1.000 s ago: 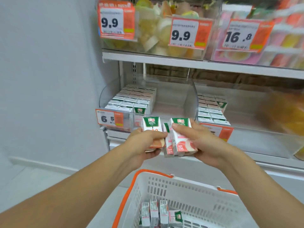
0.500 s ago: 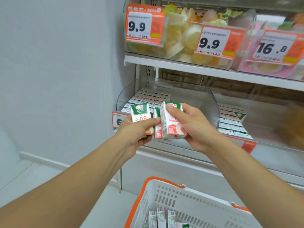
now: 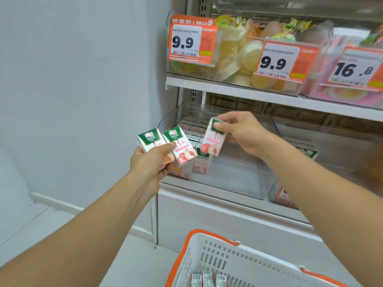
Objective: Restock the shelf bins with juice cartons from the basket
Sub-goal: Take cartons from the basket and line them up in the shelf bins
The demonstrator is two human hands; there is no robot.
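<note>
My left hand (image 3: 152, 162) held two juice cartons (image 3: 165, 145) side by side, thumb laid across their fronts, fingers curled under them. Both had green tops and stood roughly upright, tilted a bit left, just outside the front-left corner of the clear shelf bin (image 3: 232, 179). The right one of the pair showed a pink peach print.

My right hand (image 3: 243, 132) pinched a third carton (image 3: 213, 139) by its green top, thumb and fingertips clamped on the upper end. That carton hung tilted, bottom toward the left, over the bin's front-left part, above the cartons already in there. It was apart from the two in my left hand, close though.

The stocked cartons (image 3: 192, 126) sat in rows along the bin's left side and back-left corner; a couple stood at the front wall. A second bin (image 3: 310, 150) to the right held more of the same cartons along its left edge.

White basket (image 3: 234, 257) with orange rim was at the bottom of the view, below the shelf. More cartons (image 3: 207, 279) stood at its near-left inside, only tops visible.

Upper shelf (image 3: 238, 90) carried clear bins of jelly cups (image 3: 244, 56) with orange price tags (image 3: 191, 41) on the fronts, reading 9.9, 9.9, 16.8. Plain wall (image 3: 72, 90) on the left.
</note>
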